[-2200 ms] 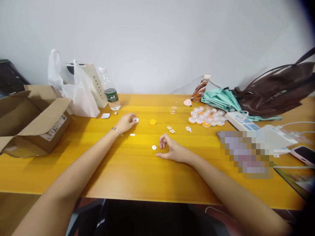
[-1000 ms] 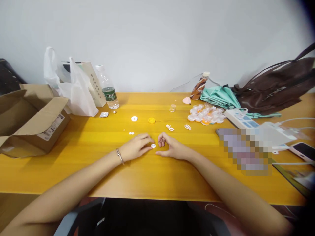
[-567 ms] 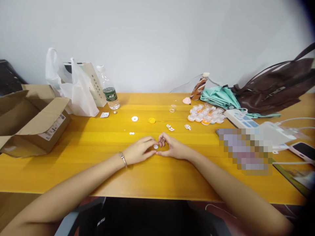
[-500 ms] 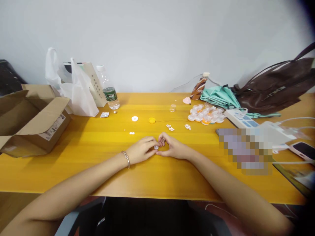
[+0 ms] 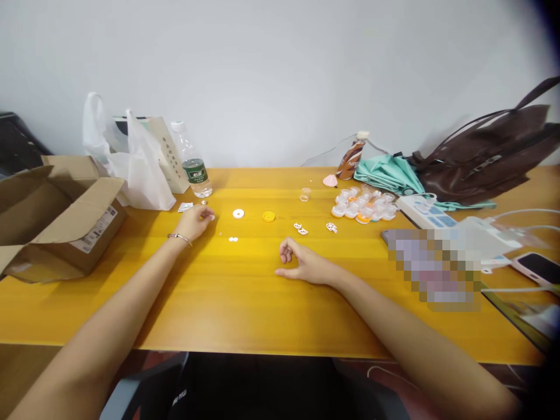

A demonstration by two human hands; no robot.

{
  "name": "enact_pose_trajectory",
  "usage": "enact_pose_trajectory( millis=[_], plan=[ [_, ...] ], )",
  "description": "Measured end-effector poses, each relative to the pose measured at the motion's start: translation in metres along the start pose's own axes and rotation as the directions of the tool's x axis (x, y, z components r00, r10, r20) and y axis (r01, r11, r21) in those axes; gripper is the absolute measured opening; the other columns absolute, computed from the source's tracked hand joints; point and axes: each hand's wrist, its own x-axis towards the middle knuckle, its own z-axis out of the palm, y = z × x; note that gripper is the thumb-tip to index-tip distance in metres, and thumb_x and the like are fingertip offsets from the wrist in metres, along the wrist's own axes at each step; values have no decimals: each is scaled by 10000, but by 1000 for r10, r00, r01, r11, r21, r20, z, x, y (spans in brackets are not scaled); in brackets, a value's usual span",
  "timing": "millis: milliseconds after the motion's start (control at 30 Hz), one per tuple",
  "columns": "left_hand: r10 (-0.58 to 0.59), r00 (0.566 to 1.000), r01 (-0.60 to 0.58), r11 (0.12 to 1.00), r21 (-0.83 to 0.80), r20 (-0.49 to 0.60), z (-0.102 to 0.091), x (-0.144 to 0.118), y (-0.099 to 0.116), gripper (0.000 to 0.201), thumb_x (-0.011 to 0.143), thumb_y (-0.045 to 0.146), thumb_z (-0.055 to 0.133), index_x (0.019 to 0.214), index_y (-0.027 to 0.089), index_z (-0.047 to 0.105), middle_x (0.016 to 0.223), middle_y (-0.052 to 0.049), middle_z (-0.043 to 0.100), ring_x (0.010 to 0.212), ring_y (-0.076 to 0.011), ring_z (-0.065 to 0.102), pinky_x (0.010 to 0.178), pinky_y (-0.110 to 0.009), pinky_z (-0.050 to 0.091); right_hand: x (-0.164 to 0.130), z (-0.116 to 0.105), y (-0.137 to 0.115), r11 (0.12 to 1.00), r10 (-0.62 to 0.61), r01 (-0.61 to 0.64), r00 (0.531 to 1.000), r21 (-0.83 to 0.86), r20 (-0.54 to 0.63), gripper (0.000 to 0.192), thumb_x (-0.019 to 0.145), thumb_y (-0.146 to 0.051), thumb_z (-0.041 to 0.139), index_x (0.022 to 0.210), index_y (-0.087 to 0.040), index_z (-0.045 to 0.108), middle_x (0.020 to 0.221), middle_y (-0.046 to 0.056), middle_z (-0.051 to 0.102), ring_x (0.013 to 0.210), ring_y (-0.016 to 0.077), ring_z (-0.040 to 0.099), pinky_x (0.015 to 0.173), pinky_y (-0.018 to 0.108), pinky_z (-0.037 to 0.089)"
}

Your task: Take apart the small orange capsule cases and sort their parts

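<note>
My left hand (image 5: 195,223) is at the left of the table, just in front of a crumpled foil piece (image 5: 185,206) and a small shiny bit (image 5: 204,202). Its thumb and fingers pinch a small white round piece (image 5: 212,217), partly hidden by the fingertips. At the table's middle my right hand (image 5: 306,263) rests, thumb and curled fingers apart, with nothing between them. Beyond the hands lie a white ring (image 5: 238,213), a yellow disc (image 5: 268,216), two small white discs (image 5: 233,239) and some white openwork pieces (image 5: 300,229), with another openwork piece (image 5: 331,227) to the right.
A clear little cup (image 5: 305,194) and a cluster of clear-topped capsules (image 5: 364,205) stand farther back. At left are an open cardboard box (image 5: 98,224), a white plastic bag (image 5: 144,169) and a water bottle (image 5: 195,169). A power strip (image 5: 426,213) and brown bag (image 5: 485,157) are at right.
My left hand has moved away from the right hand, leftward and toward the back, with the small white piece. My right hand has stayed in nearly the same place.
</note>
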Motion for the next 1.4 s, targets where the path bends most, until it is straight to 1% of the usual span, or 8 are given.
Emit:
enact_pose_trajectory(
  millis=[133, 300, 533, 1000, 1100, 1167, 1300, 1400],
  plan=[
    [-55, 998, 55, 998, -11, -12, 0, 6, -18, 122, 714, 251, 543, 770, 161, 602, 783, -55, 672, 705, -173, 619, 706, -301, 510, 0, 0, 0, 1000, -7, 7, 1000, -4, -2, 281, 720, -292, 638, 835, -203, 397, 798, -4, 468, 740, 123, 471, 708, 280, 429],
    [-8, 998, 8, 1000, 4, -63, -1, -5, -7, 190, 744, 317, 533, 824, 165, 613, 871, -70, 652, 751, -175, 611, 706, -293, 501, 0, -1, 0, 1000, -8, 8, 1000, -7, 7, 280, 727, -308, 628, 838, -203, 394, 800, -2, 467, 745, 128, 470, 710, 282, 427],
    [186, 950, -173, 982, -76, 251, -1, -21, 15, 223, 755, 380, 533, 811, 185, 627, 811, -40, 646, 724, -158, 604, 676, -274, 487, 0, 0, 2, 1000, -17, 17, 1000, 3, 6, 260, 741, -326, 614, 845, -203, 409, 799, -3, 467, 748, 127, 467, 713, 280, 428],
    [192, 942, -215, 975, 54, 277, -6, -25, 6, 155, 750, 294, 488, 721, 192, 602, 751, -33, 646, 682, -170, 596, 671, -284, 462, 0, -2, -2, 999, 15, -15, 1000, 36, -12, 220, 762, -370, 583, 820, -195, 463, 757, -4, 497, 702, 122, 477, 677, 271, 430],
    [152, 947, -158, 987, -1, 284, -8, -26, 7, 147, 737, 304, 505, 715, 193, 598, 740, -27, 647, 677, -164, 597, 669, -276, 468, 0, -22, 3, 999, 49, -50, 984, 0, -169, 207, 783, -395, 547, 788, -193, 504, 724, 4, 527, 675, 130, 493, 659, 277, 432],
    [138, 949, -135, 990, -32, 282, -9, -26, 10, 152, 730, 314, 515, 724, 187, 598, 737, -28, 645, 672, -160, 593, 665, -274, 471, -1, -46, 13, 992, 65, -104, 901, -67, -428, 199, 795, -393, 516, 790, -194, 521, 738, 21, 546, 683, 147, 503, 662, 294, 435],
    [158, 959, -148, 987, -58, 237, -13, -26, 13, 174, 734, 325, 511, 741, 172, 595, 751, -33, 621, 661, -149, 573, 654, -274, 466, -6, -91, 44, 879, -72, -348, 580, -327, -811, 240, 789, -326, 488, 967, -175, 546, 930, 103, 552, 905, 235, 501, 836, 407, 396],
    [167, 961, -160, 986, -50, 222, -15, -26, 13, 181, 740, 319, 502, 747, 163, 594, 759, -35, 601, 656, -143, 562, 648, -275, 456, -7, -104, 67, 698, -90, -573, 526, -431, -846, 378, 764, -339, 513, 1094, -157, 535, 1129, 166, 467, 1072, 323, 411, 899, 504, 323]
  ],
)
